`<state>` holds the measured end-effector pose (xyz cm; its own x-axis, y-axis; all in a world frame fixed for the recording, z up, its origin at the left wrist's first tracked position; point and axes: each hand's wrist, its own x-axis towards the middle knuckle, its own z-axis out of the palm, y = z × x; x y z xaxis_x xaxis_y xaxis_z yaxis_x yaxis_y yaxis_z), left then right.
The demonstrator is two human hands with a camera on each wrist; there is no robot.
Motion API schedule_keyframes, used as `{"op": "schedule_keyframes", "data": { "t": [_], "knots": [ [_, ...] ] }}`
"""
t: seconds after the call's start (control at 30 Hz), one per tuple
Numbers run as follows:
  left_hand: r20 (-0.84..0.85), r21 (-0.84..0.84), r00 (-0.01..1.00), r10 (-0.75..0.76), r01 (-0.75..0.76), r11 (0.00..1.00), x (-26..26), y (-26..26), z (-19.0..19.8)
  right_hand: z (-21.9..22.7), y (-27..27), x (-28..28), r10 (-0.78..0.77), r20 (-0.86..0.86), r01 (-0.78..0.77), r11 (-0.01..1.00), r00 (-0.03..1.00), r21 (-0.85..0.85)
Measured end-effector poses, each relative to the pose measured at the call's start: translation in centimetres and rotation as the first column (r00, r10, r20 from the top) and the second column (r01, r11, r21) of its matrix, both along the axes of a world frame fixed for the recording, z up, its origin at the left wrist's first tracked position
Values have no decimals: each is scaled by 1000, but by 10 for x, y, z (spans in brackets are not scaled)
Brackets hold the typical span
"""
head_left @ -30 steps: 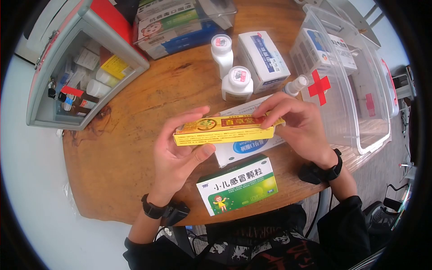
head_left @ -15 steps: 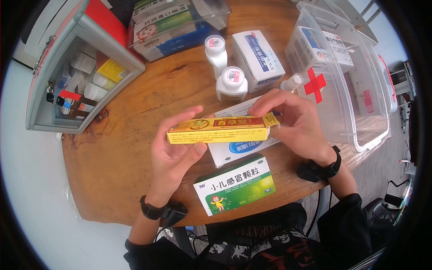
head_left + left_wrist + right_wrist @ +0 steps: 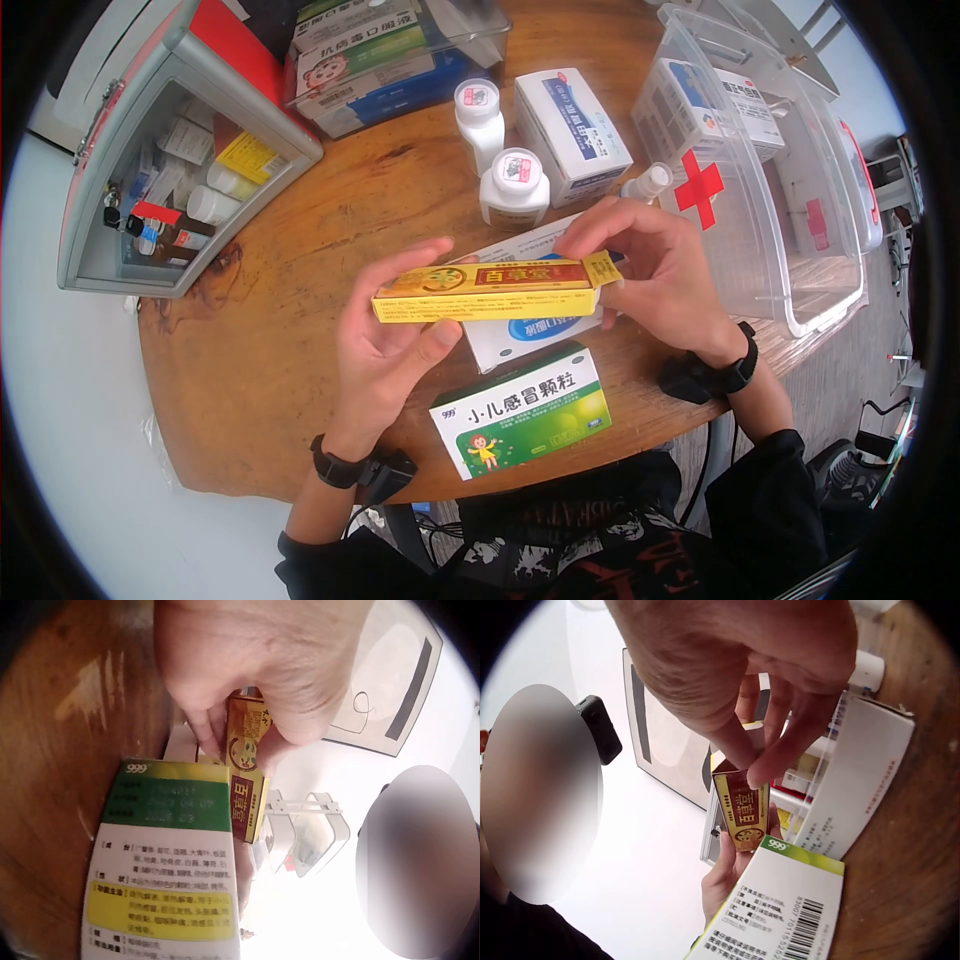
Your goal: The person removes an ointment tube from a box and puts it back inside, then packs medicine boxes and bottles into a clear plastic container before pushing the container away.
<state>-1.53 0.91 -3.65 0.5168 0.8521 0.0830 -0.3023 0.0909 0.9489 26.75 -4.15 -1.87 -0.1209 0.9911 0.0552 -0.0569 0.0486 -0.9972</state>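
Observation:
My left hand (image 3: 385,330) grips a long, slim yellow and red carton (image 3: 480,300) by its left end, fingers behind and thumb at the lower front edge. At the carton's right end, my right hand (image 3: 650,270) pinches with bent fingers, and an end flap (image 3: 603,268) stands out there. In the right wrist view the thumb and fingers meet right at that opened end. The carton is held above a white box with a blue oval (image 3: 500,345), which it partly hides. Nearer my body stands a white and green granules box (image 3: 520,415).
Two white bottles (image 3: 515,190) and a white and blue box (image 3: 575,135) stand behind the hands, beside a small spray bottle (image 3: 648,183). A clear bin with a red cross (image 3: 790,270) is right; a medicine cabinet (image 3: 190,190) is left. A filled clear tray (image 3: 480,45) sits behind.
The carton's right end flap has come up and stands out beside the right fingers. Since half a second ago, the hands and carton have hardly moved.

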Motion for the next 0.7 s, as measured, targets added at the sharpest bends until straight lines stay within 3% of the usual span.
{"op": "schedule_keyframes", "data": {
  "t": [0.23,0.7],
  "knots": [
    [-31,26,999,-33,34,999,1,-1,0,6,-1,-1,-11,35,14,996,999,-88],
    [-40,45,999,-29,31,998,0,-1,1,5,-1,-1,-13,35,15,999,999,-52]
  ]
}}
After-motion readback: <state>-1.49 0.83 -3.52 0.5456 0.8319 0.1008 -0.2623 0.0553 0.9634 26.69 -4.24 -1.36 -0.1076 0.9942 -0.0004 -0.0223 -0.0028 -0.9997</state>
